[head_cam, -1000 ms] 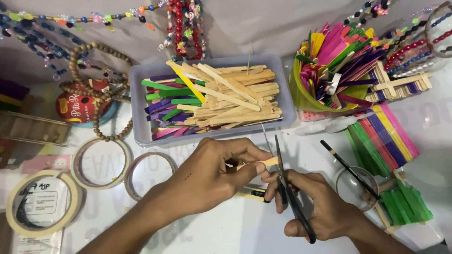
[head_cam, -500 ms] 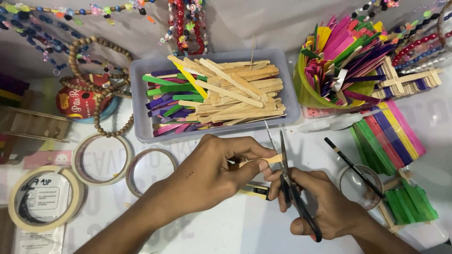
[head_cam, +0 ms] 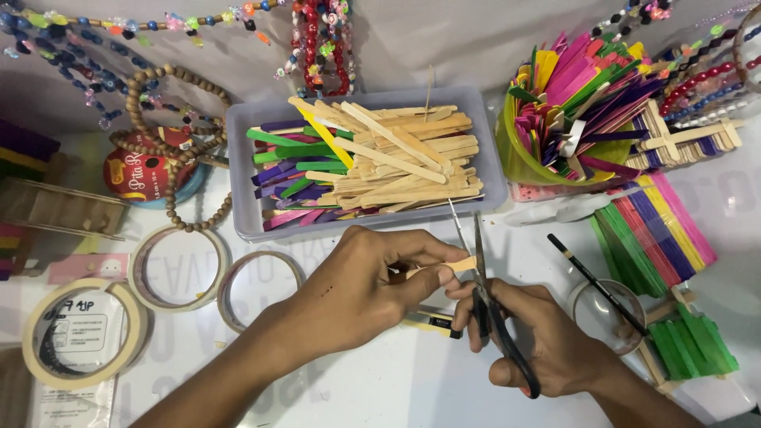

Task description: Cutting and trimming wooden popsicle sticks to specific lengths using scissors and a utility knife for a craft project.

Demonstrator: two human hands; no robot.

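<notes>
The white table (head_cam: 380, 396) carries everything. On it, the largest single thing is the one grey plastic tray (head_cam: 487, 135) at centre, heaped with plain wooden craft sticks and a smaller share of coloured ones at its left end (too tangled to count). One yellow-green cup (head_cam: 523, 162) to its right is crammed with coloured sticks standing on end. Right of that lies one flat stack of coloured sticks (head_cam: 658, 230), and below it a smaller batch of green sticks (head_cam: 694, 349). At the left edge sits one roll of masking tape (head_cam: 36, 333), then two thinner rings (head_cam: 178, 269) side by side, touching or nearly so. One wooden bead string (head_cam: 170, 158) loops around a red spool at upper left, and several bead strands hang across the top (I cannot count them cleanly). One black pencil (head_cam: 594, 281) lies slanted over a small clear ring on the right.

Both hands work just below the tray. The left hand (head_cam: 357, 289) is closed, pinching one short wooden stick piece (head_cam: 460, 264) between thumb and fingers, holding it level above the table. The right hand (head_cam: 547, 341) has its fingers through the black handles of one pair of scissors (head_cam: 483, 293) and grips them; the two blades are parted in a narrow V, pointing towards the tray, with the end of the stick piece right at the blades.
</notes>
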